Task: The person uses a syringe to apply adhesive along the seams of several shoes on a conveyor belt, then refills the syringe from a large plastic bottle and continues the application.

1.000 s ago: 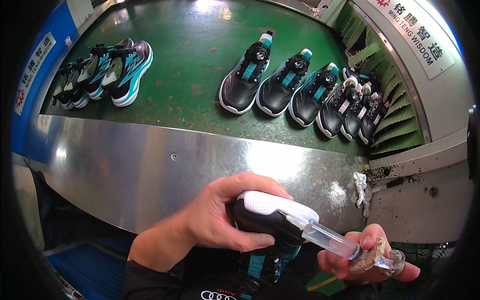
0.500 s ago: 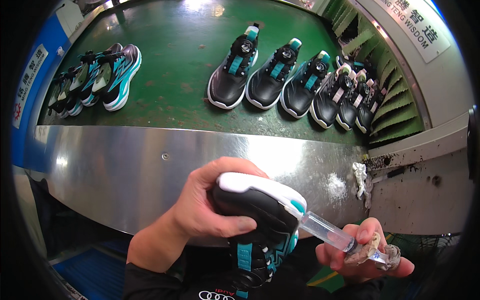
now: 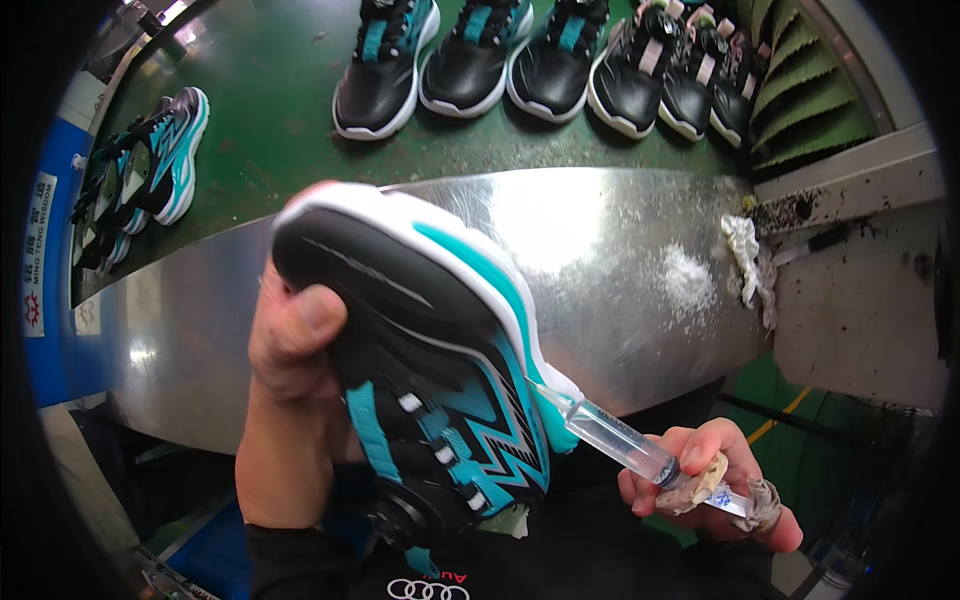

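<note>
A black sneaker (image 3: pixel 390 290) with teal straps and a white and teal sole is tilted sideways in front of me. My left hand (image 3: pixel 295 335) grips it round the toe, thumb on the upper and the other fingers hidden behind. My right hand (image 3: pixel 710 480) holds a clear syringe (image 3: pixel 615 437) whose plunger end is wrapped in grubby tape or cloth. The syringe's narrow tip lies against the side of the shoe, where the upper meets the sole. Some clear liquid seems to be in its barrel.
Black sneakers (image 3: pixel 465 65) stand in a row on the green belt (image 3: pixel 260 120), with several more (image 3: pixel 165 165) at far left. A metal ledge (image 3: pixel 190 310) runs in front. White powder (image 3: pixel 688 280) and crumpled tissue (image 3: pixel 742 255) lie on its right. Green flaps (image 3: pixel 815 95) hang far right.
The shoe has turned so that its side faces me more, and my left hand has moved left with it. The syringe tip now touches along the sole's side. My view has shifted.
</note>
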{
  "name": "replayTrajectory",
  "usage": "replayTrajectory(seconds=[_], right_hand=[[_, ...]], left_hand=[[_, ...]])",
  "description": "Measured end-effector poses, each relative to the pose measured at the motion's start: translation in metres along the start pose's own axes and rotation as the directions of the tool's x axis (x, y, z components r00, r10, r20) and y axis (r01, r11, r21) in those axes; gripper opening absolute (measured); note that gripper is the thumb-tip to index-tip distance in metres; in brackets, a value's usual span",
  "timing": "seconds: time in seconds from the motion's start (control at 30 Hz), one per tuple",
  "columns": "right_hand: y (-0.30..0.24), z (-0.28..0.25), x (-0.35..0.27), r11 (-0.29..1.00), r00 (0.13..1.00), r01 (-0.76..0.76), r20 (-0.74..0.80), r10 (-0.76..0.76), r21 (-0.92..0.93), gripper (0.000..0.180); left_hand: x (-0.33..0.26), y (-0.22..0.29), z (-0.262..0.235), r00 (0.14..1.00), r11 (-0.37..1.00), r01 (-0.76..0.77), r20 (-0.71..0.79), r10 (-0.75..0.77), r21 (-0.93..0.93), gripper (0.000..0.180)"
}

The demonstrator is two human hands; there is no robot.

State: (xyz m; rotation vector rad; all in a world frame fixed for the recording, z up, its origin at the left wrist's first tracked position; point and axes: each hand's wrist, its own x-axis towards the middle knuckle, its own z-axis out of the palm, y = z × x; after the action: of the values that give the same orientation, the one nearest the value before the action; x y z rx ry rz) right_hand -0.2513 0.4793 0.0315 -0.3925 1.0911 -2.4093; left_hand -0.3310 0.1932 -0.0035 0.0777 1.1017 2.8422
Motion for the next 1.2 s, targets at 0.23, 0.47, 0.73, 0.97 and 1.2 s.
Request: replayTrajectory(seconds=[0.23,0.47,0.73,0.97,1.2], right_hand=[[-0.013,-0.014,-0.029,0.974,0.974,-0.225,0.014,0.225,-0.003,0.076],[-0.003,-0.032,-0.049,0.984,0.984,-0.179,-0.004,0.179,0.015,0.076],[0.015,-0.059,-0.058,0.982,0.992,-0.128,-0.002,0.13,0.142,0.083],[0.038,-0.07,-0.054,0.962,0.992,-0.128,0.043,0.121,0.242,0.092],[0.062,-0.058,-0.049,0.966,0.998,-0.057,0.047,0.047,0.252,0.095]], left_hand=[[0.003,-0.006,-0.016,0.996,0.978,0.062,0.082,-0.046,-0.201,0.05],[0.006,-0.007,-0.019,0.992,0.994,0.113,-0.053,-0.113,-0.004,0.039],[-0.002,0.001,-0.023,0.899,0.932,0.258,-0.417,-0.134,0.256,0.054],[-0.042,0.026,-0.036,0.927,0.764,0.35,-0.316,-0.201,0.542,0.046],[-0.116,0.031,-0.017,0.753,0.795,0.51,-0.617,-0.228,0.329,0.036]])
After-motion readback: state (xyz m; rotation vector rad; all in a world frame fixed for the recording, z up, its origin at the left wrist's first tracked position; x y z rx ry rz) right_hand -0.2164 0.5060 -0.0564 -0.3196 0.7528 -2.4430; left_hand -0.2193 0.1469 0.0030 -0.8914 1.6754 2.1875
